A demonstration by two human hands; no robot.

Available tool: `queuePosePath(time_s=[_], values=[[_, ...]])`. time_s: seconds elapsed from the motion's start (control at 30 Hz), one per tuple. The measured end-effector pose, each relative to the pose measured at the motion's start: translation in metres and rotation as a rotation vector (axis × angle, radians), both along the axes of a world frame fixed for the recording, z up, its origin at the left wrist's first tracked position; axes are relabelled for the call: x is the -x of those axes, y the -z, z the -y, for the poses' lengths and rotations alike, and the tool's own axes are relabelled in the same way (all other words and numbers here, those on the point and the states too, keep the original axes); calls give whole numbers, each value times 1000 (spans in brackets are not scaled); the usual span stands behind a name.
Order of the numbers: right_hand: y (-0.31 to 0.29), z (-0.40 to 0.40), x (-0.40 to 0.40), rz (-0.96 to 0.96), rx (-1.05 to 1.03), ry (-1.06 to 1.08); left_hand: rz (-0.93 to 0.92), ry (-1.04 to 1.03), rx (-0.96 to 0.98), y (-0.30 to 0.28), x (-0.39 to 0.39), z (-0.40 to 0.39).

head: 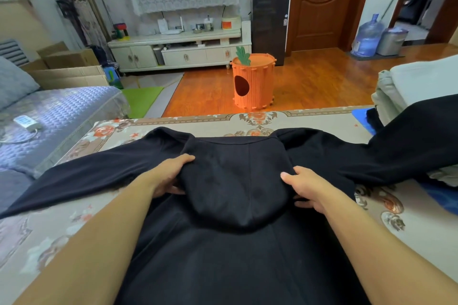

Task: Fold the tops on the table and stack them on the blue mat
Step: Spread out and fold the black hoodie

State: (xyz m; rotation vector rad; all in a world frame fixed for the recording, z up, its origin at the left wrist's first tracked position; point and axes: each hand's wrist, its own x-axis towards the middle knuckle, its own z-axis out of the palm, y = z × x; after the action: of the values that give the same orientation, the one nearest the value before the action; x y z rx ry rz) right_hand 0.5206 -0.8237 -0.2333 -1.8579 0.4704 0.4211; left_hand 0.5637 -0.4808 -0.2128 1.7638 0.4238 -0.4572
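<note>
From the head view, the black long-sleeved hooded top of soft knit (235, 242) lies spread flat on the table with the flowered beige cloth (247, 119), its back upward and the hood (238, 181) turned down over the body. The left hand (171, 176) grips the left edge of the hood, thumb on top and fingers curled under the cloth; the right hand (307, 189) holds the opposite edge in the same manner, so both are closed on the fabric, with the hood lying between them.

My judgement is that the step in hand is to flatten the hood before the sleeves are folded in; to do it well, both hands should pull outward evenly and press down, so the middle seam stays straight between the grips (a crooked hood makes a lumpy bundle). The left sleeve (81, 181) stretches away outward from the left grip; the right sleeve (396, 148) runs outward from the right grip and climbs over the pile of pale and dark folded clothes (421, 82) on the blue mat (359, 116); it must be drawn back first, otherwise the pile could be disturbed.
</note>
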Motion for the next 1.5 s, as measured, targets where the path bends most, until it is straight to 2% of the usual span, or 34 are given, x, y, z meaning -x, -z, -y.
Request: queuePosePath(time_s=[0.1,0.17,0.23,0.3,0.4,0.43,0.47,0.5,0.53,0.57,0.6,0.63,0.67,0.7,0.73,0.77,0.8,0.83,0.87,0.9,0.93,1.0,1.07,1.13,1.17,1.2,1.23,1.3,1.33,1.37,1.4,1.47,1.5], values=[[20,6,-1,26,-70,155,86,-163,149,18,7,-11],[28,14,4,35,-203,255,91,-155,250,24,12,-17],[27,21,10,44,-302,247,67,-97,346,24,17,-21],[22,21,16,46,-343,217,70,-10,319,23,23,-22],[14,13,19,68,-314,216,150,108,159,19,31,-14],[13,9,19,85,-234,223,174,125,113,17,33,-10],[10,3,22,123,-47,213,204,126,55,14,33,-5],[7,-4,25,228,225,186,243,99,-10,12,32,-2],[2,-14,33,430,507,147,285,47,-67,9,29,0],[-2,-26,42,708,692,66,321,-12,-106,6,25,1],[-7,-38,50,888,718,-107,319,-66,-74,2,23,1],[-8,-48,56,910,668,-339,284,-82,-35,-3,20,-2],[-5,-54,63,810,629,-573,241,-67,-47,-6,20,-7],[3,-56,65,676,690,-764,205,-5,-185,-7,19,-16],[9,-55,66,582,794,-884,161,93,-439,-9,21,-26],[12,-51,65,545,875,-926,117,159,-798,-7,23,-36],[12,-45,65,541,917,-915,161,154,-1085,-3,28,-42],[14,-40,64,565,952,-903,286,154,-1214,5,34,-48],[15,-38,65,602,1000,-900,503,184,-1173,10,40,-51],[16,-38,66,658,1071,-903,713,336,-1077,14,44,-50],[19,-40,66,710,1135,-919,830,567,-1049,17,48,-45],[20,-47,57,831,1194,-955,870,938,-1189,22,50,-33],[-10,-56,39,866,1137,-856,813,945,-1336,27,41,-25],[-58,-59,14,903,931,-549,827,770,-1410,12,27,-17],[-85,-56,0,913,828,-421,895,602,-1306,0,16,-12],[-114,-51,-14,934,748,-346,943,391,-1085,-19,5,-7],[-140,-45,-25,968,678,-302,917,213,-777,-43,-7,-3],[-184,-29,-46,1043,535,-224,802,-5,-102,-90,-23,3],[-197,-23,-53,1053,465,-191,764,-59,63,-109,-28,3],[-203,-17,-60,999,441,-190,741,-60,69,-121,-31,1],[-201,-11,-68,873,493,-243,740,-18,-49,-126,-35,-3],[-177,-2,-74,579,652,-408,733,120,-417,-119,-42,-13],[-164,2,-76,519,661,-431,718,184,-536,-111,-44,-19]])
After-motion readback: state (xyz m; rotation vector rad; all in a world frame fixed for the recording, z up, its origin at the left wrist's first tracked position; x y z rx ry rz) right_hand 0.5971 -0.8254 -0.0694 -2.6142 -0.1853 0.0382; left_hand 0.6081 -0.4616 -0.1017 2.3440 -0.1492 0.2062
